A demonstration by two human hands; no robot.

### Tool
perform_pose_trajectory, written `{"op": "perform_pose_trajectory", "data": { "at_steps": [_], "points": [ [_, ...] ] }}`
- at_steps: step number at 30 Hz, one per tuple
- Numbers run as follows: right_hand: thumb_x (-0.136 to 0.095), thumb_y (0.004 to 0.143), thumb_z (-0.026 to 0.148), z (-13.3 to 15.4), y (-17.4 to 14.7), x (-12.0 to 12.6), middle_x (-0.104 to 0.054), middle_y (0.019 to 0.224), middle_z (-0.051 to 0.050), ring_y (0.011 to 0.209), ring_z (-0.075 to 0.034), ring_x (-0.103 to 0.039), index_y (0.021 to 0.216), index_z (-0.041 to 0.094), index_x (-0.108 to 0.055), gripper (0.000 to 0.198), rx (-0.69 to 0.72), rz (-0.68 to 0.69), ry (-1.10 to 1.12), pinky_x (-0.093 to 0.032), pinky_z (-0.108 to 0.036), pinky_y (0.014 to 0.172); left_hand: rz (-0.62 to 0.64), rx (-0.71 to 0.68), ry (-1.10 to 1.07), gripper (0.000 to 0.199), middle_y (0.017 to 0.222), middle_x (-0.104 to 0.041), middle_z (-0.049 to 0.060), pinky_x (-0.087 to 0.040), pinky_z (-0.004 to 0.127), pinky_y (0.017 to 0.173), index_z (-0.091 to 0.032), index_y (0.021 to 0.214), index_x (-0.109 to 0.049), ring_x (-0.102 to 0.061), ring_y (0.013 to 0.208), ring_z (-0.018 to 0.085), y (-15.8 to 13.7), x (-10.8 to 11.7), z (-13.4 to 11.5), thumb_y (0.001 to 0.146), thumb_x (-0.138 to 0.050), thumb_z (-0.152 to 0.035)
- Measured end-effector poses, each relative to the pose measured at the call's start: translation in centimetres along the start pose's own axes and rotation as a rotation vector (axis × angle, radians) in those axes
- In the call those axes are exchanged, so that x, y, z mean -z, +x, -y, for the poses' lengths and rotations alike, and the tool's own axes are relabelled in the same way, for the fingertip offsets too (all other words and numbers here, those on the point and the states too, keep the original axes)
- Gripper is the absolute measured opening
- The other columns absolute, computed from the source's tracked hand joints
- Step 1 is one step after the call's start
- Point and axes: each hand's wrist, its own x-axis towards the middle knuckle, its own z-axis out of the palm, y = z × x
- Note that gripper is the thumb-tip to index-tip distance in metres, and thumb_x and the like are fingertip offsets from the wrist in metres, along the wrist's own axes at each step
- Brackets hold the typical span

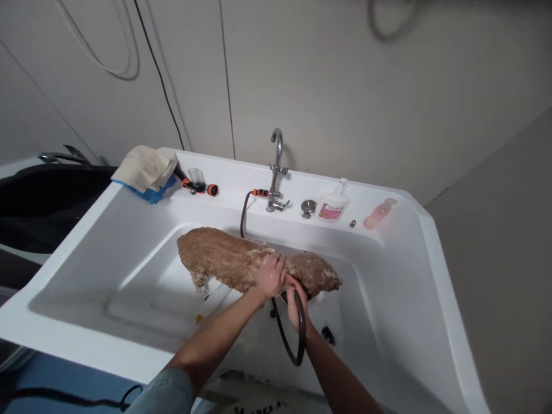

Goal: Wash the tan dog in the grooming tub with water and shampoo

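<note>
A wet, curly brown dog (226, 256) stands in the white tub (409, 276), its head pointing right and soapy foam on its shoulders and legs. My left hand (270, 276) lies on its coat just behind the neck, fingers stretched over the fur. Beside it, under the dog's neck, my right hand (296, 302) is closed around a dark hose (301, 339), which loops down below the wrist. The hose's end is hidden between my hand and the dog.
The tub's back ledge carries a chrome faucet (277, 155) with an orange hose connector (260, 192), a pump bottle (333, 206), a pink bottle (379, 214), a metal drain strainer (307, 208) and an orange-black spray nozzle (212, 190). Folded cloths (144, 167) hang over the left corner.
</note>
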Motion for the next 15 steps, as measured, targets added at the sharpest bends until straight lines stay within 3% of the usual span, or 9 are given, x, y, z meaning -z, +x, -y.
{"op": "perform_pose_trajectory", "data": {
  "at_steps": [3,6,9,11,13,15],
  "points": [
    [-0.045,0.101,0.067,-0.4,-0.1,0.0,-0.075,0.129,-0.018,0.118,-0.031,-0.072,0.127,0.018,-0.073,0.062,-0.009,-0.137,-0.070,-0.057,-0.050,0.106,0.057,-0.132,0.030,0.061,0.162,-0.051,0.023,-0.032,0.054,0.127,-0.007,0.157,-0.050,-0.044,0.154,0.034,-1.7,-1.9,-0.7,0.098,-0.050,-0.025],
    [-0.044,0.101,0.065,-0.3,0.3,0.0,-0.079,0.118,-0.016,0.109,-0.029,-0.074,0.119,0.018,-0.076,0.060,0.039,-0.053,-0.097,-0.059,-0.047,0.101,0.115,-0.185,0.087,0.062,0.167,-0.043,0.025,-0.032,0.056,0.127,-0.003,0.158,-0.047,-0.038,0.158,0.036,-3.8,-3.0,-0.5,0.098,-0.045,-0.019],
    [-0.044,0.103,0.052,0.9,1.9,0.2,-0.079,0.120,-0.016,0.111,-0.029,-0.072,0.118,0.019,-0.077,0.049,0.134,-0.013,-0.221,-0.056,-0.048,0.104,0.163,-0.287,0.076,0.060,0.166,-0.046,0.022,-0.035,0.050,0.127,-0.005,0.157,-0.050,-0.041,0.157,0.032,-5.2,-2.7,0.1,0.098,-0.039,-0.012],
    [-0.050,0.101,0.041,2.2,3.5,0.0,-0.076,0.130,-0.017,0.126,-0.033,-0.066,0.118,0.019,-0.077,0.039,0.204,0.002,-0.431,-0.043,-0.059,0.117,0.168,-0.342,0.005,0.057,0.160,-0.055,0.021,-0.040,0.045,0.124,-0.008,0.154,-0.055,-0.048,0.152,0.028,-5.3,-1.9,1.0,0.099,-0.039,-0.013],
    [-0.055,0.098,0.031,3.6,4.9,-0.6,-0.073,0.137,-0.019,0.135,-0.036,-0.060,0.120,0.018,-0.077,0.034,0.257,0.113,-0.635,-0.030,-0.065,0.124,0.109,-0.247,-0.031,0.055,0.154,-0.060,0.022,-0.044,0.046,0.121,-0.008,0.151,-0.058,-0.055,0.146,0.030,-4.9,-0.6,2.5,0.101,-0.043,-0.022],
    [-0.058,0.096,0.025,4.8,6.1,-1.3,-0.073,0.139,-0.017,0.135,-0.033,-0.061,0.125,0.018,-0.076,0.035,0.351,0.337,-0.716,-0.033,-0.059,0.124,0.016,-0.035,0.017,0.064,0.154,-0.058,0.028,-0.041,0.054,0.122,-0.003,0.151,-0.057,-0.054,0.145,0.038,-4.2,0.7,4.4,0.099,-0.051,-0.039]
  ]
}}
